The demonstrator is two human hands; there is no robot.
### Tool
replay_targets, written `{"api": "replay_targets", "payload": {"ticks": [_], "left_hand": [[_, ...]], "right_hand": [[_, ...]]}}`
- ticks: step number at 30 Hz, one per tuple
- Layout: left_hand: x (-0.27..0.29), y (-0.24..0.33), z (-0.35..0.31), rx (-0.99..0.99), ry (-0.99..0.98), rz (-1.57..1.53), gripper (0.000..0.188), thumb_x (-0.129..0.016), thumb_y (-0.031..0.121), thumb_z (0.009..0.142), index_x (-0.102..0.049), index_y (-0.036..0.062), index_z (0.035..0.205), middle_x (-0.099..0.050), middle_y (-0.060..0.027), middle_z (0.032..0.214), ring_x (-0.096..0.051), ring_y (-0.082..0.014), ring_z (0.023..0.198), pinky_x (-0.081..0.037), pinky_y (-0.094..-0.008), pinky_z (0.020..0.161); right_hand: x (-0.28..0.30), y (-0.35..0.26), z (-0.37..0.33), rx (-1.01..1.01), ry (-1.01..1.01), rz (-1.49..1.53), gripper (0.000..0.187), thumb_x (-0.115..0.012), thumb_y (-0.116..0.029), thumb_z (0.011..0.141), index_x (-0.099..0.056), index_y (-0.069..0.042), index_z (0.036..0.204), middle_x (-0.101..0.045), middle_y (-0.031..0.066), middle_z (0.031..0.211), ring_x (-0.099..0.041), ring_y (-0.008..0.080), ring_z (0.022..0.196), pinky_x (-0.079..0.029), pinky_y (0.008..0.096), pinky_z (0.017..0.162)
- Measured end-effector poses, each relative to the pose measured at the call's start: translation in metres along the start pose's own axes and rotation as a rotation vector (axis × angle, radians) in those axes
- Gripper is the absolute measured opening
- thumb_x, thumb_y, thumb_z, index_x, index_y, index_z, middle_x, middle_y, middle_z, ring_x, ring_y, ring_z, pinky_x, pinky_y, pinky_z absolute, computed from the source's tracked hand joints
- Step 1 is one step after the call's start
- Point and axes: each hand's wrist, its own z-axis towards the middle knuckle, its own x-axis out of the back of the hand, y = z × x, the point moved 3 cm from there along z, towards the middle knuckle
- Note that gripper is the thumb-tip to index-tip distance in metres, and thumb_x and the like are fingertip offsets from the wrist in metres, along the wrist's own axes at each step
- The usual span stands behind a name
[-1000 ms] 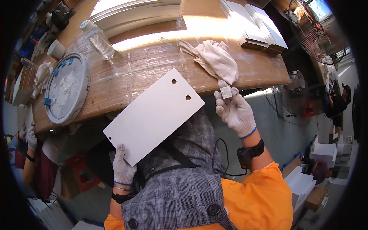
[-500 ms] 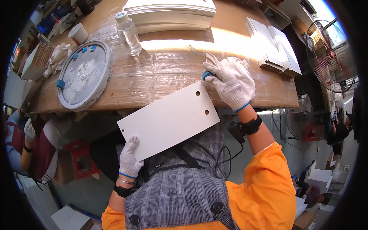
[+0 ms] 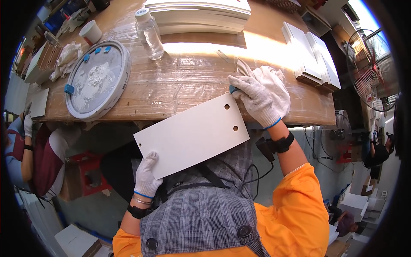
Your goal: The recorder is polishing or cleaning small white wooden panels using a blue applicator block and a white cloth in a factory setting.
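My gloved left hand (image 3: 148, 174) is closed on the lower left corner of a white panel (image 3: 190, 136). The panel lies slanted over my lap and reaches the table's front edge. It has two holes near its right end and a smaller one at the left. My gloved right hand (image 3: 256, 95) is at the panel's upper right corner, pinching a small blue block (image 3: 233, 89) mostly hidden by the fingers. A crumpled white cloth (image 3: 277, 85) is bunched against this hand; whether it is gripped too, I cannot tell.
A round grey lid (image 3: 80, 95) with white paste (image 3: 100, 76) and several blue blocks lies left on the table. A clear bottle (image 3: 149, 36), a white cup (image 3: 90, 32) and white panel stacks (image 3: 201, 19) stand behind. A co-worker's gloved hand (image 3: 28, 125) is far left; a fan (image 3: 371, 68) stands right.
The whole view has shifted slightly. My right fingers now cover more of the blue block. At the far left, the co-worker's hand has risen to a panel at the table's edge.
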Motion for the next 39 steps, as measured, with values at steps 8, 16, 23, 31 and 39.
{"api": "replay_targets", "payload": {"ticks": [8,16,23,31,39], "left_hand": [[0.009,-0.002,0.004,0.0,0.0,0.007,0.027,-0.057,0.014,0.092,-0.055,0.0046,0.116,-0.061,-0.0064,0.105,-0.062,-0.021,0.097,-0.053,-0.0351,0.085],[-0.004,0.002,-0.001,0.007,-0.008,-0.031,0.029,-0.052,0.008,0.09,-0.053,0.003,0.118,-0.06,-0.0077,0.109,-0.061,-0.0232,0.102,-0.051,-0.0392,0.09],[0.005,-0.002,0.001,0.002,-0.026,-0.04,0.033,-0.049,0.007,0.088,-0.052,0.0026,0.121,-0.059,-0.0093,0.11,-0.06,-0.0248,0.104,-0.051,-0.0415,0.092],[-0.004,0.002,-0.001,0.001,-0.035,-0.015,0.031,-0.052,0.008,0.09,-0.052,0.0031,0.12,-0.06,-0.0089,0.11,-0.061,-0.0246,0.102,-0.052,-0.0401,0.091],[0.004,-0.001,-0.002,-0.004,-0.033,-0.023,0.031,-0.052,0.009,0.09,-0.052,0.0029,0.121,-0.06,-0.0083,0.11,-0.061,-0.0234,0.102,-0.052,-0.0393,0.09]], "right_hand": [[0.005,-0.008,0.006,0.077,0.003,-0.009,0.049,-0.053,0.014,0.077,-0.061,-0.007,0.12,-0.061,0.0127,0.099,-0.06,0.0253,0.086,-0.05,0.0292,0.076],[0.002,-0.001,-0.003,-0.019,-0.018,-0.058,0.046,-0.059,0.008,0.076,-0.061,-0.008,0.12,-0.061,0.0157,0.105,-0.06,0.0311,0.094,-0.049,0.0356,0.083],[-0.001,0.002,-0.011,-0.079,-0.034,-0.01,0.045,-0.061,0.004,0.077,-0.061,-0.008,0.12,-0.062,0.0152,0.106,-0.059,0.0311,0.096,-0.048,0.0349,0.085],[0.0,0.004,-0.004,0.04,0.064,-0.146,0.045,-0.063,0.002,0.076,-0.059,-0.005,0.12,-0.061,0.0153,0.1,-0.058,0.0323,0.093,-0.048,0.0371,0.082],[0.001,-0.001,0.001,0.108,-0.02,-0.161,0.049,-0.061,0.006,0.075,-0.058,-0.006,0.122,-0.062,0.0151,0.101,-0.059,0.0329,0.091,-0.049,0.0361,0.08]]}}
